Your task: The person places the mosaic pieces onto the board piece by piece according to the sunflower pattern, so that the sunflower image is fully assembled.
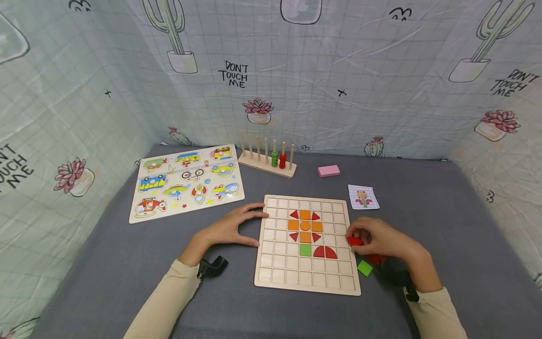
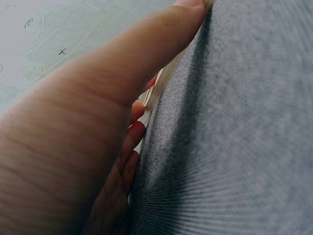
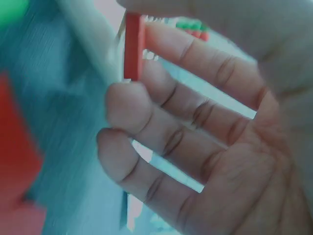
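A wooden grid board lies on the grey table, bearing orange squares, an orange circle, red triangles, a green square and two red quarter-circles. My left hand touches the board's left edge, thumb and fingers spread apart. In the left wrist view the thumb reaches the board's rim. At the board's right edge, my right hand pinches a red piece between thumb and fingers. Its full outline is partly hidden by the fingers. Below that hand lie a loose green square and more red pieces.
A small pattern card lies beyond the right hand. Behind the board are a pink block and a peg stand with green and red beads. At the back left lies a vehicle puzzle board. Printed cloth walls the table.
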`<state>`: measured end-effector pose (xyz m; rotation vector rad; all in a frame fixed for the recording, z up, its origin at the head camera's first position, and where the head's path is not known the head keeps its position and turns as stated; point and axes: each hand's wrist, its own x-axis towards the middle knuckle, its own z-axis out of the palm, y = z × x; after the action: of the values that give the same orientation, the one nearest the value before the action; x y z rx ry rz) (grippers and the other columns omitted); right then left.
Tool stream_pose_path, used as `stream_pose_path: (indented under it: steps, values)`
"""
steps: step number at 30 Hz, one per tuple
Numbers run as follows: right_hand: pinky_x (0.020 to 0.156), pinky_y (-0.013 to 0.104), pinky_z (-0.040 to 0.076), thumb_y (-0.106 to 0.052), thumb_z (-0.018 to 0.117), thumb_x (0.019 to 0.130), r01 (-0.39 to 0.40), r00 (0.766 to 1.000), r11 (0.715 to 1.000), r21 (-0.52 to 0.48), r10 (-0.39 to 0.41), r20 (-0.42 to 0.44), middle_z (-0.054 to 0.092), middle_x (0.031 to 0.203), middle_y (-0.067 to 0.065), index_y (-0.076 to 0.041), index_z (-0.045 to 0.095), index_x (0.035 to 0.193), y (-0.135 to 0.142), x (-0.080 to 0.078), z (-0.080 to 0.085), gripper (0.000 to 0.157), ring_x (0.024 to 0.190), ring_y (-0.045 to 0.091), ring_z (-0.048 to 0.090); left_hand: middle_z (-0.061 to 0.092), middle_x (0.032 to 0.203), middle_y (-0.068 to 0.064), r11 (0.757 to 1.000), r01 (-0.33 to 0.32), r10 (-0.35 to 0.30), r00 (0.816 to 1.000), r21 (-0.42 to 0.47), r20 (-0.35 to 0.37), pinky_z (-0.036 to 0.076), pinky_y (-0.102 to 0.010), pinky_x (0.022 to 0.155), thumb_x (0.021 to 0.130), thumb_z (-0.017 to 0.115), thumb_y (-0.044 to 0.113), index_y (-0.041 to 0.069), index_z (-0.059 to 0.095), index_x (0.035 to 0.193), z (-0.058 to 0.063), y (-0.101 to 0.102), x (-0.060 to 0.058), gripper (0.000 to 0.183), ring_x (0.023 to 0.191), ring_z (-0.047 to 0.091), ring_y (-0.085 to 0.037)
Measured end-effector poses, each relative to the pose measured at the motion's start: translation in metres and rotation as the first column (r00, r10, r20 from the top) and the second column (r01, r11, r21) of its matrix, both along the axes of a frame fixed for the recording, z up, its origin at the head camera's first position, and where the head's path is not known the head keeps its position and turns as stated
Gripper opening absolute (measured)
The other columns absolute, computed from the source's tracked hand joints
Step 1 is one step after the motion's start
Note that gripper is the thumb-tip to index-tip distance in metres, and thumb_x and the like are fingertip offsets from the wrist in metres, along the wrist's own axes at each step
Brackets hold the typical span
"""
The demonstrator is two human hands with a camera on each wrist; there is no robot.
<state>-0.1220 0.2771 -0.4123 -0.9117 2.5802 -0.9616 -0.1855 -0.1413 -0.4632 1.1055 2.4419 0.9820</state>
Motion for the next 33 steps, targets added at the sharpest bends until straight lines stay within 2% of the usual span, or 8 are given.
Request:
stream_pose_path:
  steps: [5,11,15,26,33]
  values:
    - [0.059,0.021,0.045,-0.009,0.078,0.081,-0.04,0.999,0.999,-0.002,0.04,0.028,0.056,0.09,-0.002,-0.006,0.066,0.102,-0.015,0.002,0.0,0.024,0.07,0.007,0.048,0.03,0.157,-0.002,1.0,0.0,0.0,1.0,-0.001,-0.005,0.026,-0.057,0.11,0.078,0.081,0.044,0.025,0.05,0.143,0.0,-0.001,0.001,0.074,0.142,0.029,-0.029]
    - [0.062,0.022,0.046,-0.014,0.079,0.08,-0.013,0.994,0.999,0.034,0.01,0.112,0.056,0.093,-0.001,-0.009,0.068,0.104,-0.027,0.003,0.001,0.027,0.075,0.01,0.049,0.028,0.157,0.001,1.0,0.006,-0.006,1.0,-0.011,0.004,0.026,-0.055,0.111,0.079,0.08,0.045,0.027,0.049,0.143,0.0,0.0,0.0,0.074,0.143,0.028,-0.027]
    - [0.061,0.022,0.045,-0.013,0.078,0.081,-0.037,0.989,0.999,0.024,0.033,0.141,0.057,0.092,-0.001,-0.01,0.068,0.103,-0.037,0.003,-0.001,0.025,0.074,0.011,0.049,0.028,0.157,0.002,1.0,0.007,-0.007,1.0,-0.01,0.017,0.025,-0.054,0.112,0.078,0.081,0.044,0.027,0.05,0.143,0.0,0.001,-0.001,0.074,0.143,0.027,-0.026]
    - [0.06,0.02,0.043,-0.008,0.074,0.085,-0.155,0.985,0.988,-0.01,0.155,0.075,0.055,0.086,-0.003,-0.012,0.069,0.099,-0.068,0.003,-0.008,0.015,0.069,0.007,0.048,0.027,0.157,0.001,1.0,0.007,-0.007,1.0,-0.01,0.022,0.025,-0.053,0.113,0.079,0.081,0.043,0.026,0.049,0.143,-0.001,0.001,-0.002,0.074,0.144,0.026,-0.026]
    - [0.063,0.02,0.044,-0.007,0.073,0.085,-0.149,0.987,0.989,0.012,0.148,0.059,0.057,0.094,-0.002,-0.01,0.067,0.102,-0.085,0.003,-0.008,0.018,0.073,0.008,0.049,0.028,0.157,-0.001,1.0,0.008,-0.008,1.0,0.007,0.008,0.025,-0.054,0.112,0.079,0.081,0.042,0.025,0.049,0.143,-0.002,0.0,-0.002,0.074,0.143,0.027,-0.027]
